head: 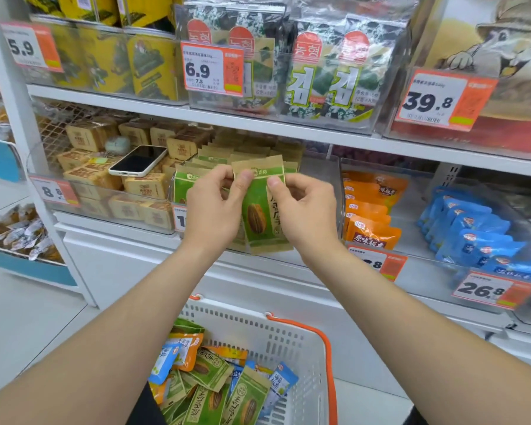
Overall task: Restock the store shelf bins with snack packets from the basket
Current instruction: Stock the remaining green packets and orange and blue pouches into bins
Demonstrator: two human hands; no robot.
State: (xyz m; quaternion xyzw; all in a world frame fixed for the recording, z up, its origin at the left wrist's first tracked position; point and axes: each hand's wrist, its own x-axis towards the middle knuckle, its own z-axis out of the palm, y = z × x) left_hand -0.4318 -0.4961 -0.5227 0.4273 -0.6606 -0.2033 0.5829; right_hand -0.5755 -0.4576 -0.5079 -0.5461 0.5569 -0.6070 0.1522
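Both hands are gripping one green snack packet (pixel 259 216) at the centre of the frame, in front of the middle shelf bin (pixel 321 179). The left hand (pixel 210 207) is pinching the packet's tan top edge between thumb and fingers, and the right hand (pixel 304 210) is pinching the same edge just beside it, so the two hands are sitting close together, both clamped on the packet. The packet is hanging upright with its printed face toward the camera, and its lower end is reaching the front lip of the shelf. Behind it, a row of matching packets (pixel 246 154) is standing upright inside the bin. Orange packets (pixel 371 210) are filling the bin to the right, and blue packets (pixel 472 234) are lying in the bin at the far right. In the bin to the left, a phone (pixel 138 160) is resting face up on tan wrapped blocks (pixel 141 185). At the bottom centre of the frame, the white basket (pixel 288 342) with an orange handle (pixel 325 348) is holding a mixed pile of green, orange and blue packets (pixel 209 372). Seaweed packs (pixel 325 72) are occupying the upper shelf.
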